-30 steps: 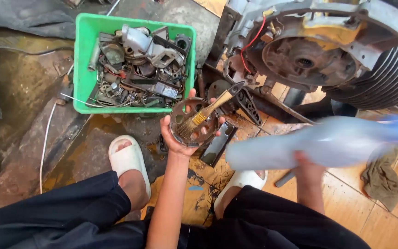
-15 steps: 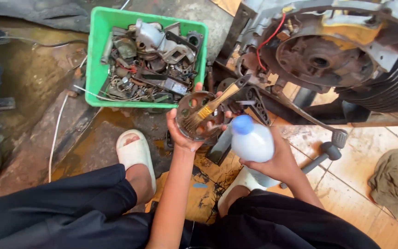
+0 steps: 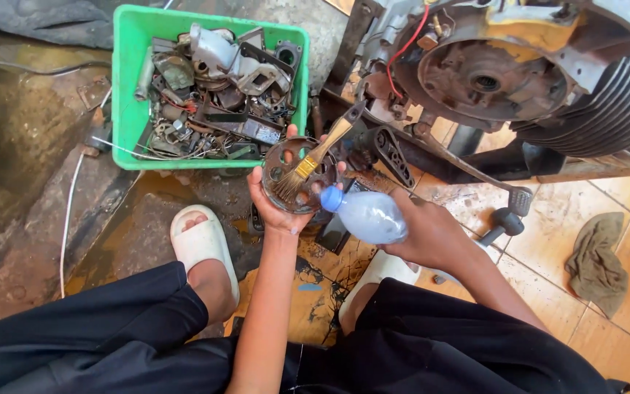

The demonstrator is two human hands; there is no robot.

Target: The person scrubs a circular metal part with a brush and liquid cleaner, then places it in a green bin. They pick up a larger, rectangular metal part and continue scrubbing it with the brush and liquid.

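The left hand (image 3: 275, 208) has its grip closed around a round holed metal disc (image 3: 299, 175) and a paintbrush (image 3: 313, 157). The right hand (image 3: 432, 233) grips a tilted plastic bottle (image 3: 366, 214), its blue cap (image 3: 330, 198) beside the disc.

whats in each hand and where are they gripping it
The left hand cups a round holed metal disc from beneath, a paintbrush lying across it. The right hand grips a plastic bottle around its body.

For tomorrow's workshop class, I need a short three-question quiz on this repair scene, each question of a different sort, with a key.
1. True or false: the left hand holds both a round holed metal plate and a paintbrush.
2. The bottle in the right hand has a cap of which colour? A red, B blue, C yellow.
3. What holds the loose metal parts beyond the hands?

Key: 1 true; 2 B; 3 the green crate.
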